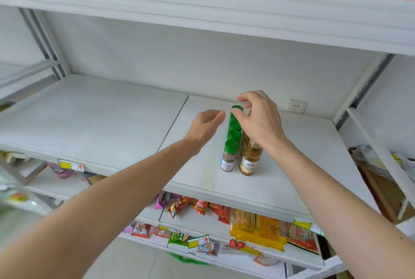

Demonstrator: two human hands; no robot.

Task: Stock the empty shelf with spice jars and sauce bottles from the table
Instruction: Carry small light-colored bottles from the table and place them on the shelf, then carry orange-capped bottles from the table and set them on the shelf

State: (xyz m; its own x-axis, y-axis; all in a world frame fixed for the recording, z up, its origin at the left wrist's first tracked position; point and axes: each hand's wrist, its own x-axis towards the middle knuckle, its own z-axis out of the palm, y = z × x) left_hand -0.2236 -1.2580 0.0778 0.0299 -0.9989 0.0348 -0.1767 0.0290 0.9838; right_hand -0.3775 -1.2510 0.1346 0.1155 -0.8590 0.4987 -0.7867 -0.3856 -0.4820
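Rearmost spice jar (237, 109): small, rigid, green screw cap, probably glass body and light. Likely fragile if knocked over; narrow base, so prone to tipping into its neighbours. Best held at the ribbed cap or just under it, from above.

Right hand (258, 119): thumb and forefinger closed on that cap, one each side, jar standing at the far end of the row on the shelf (280, 166). Whether the base is fully seated: cannot tell, hidden behind the jars in front.

Left hand (205, 129): empty, fingers loosely parted, just beside the grip on its left, not touching the caps.

Count, toward the wearer from the grip: about five green-capped jars in one touching file, front jar (229, 155) with brown contents. To the right of the file, under the right wrist: one amber sauce bottle (249, 159) clearly visible, with at least one more partly hidden behind it.

Rest of shelf bare; snack packets (199, 208) on the tier below.
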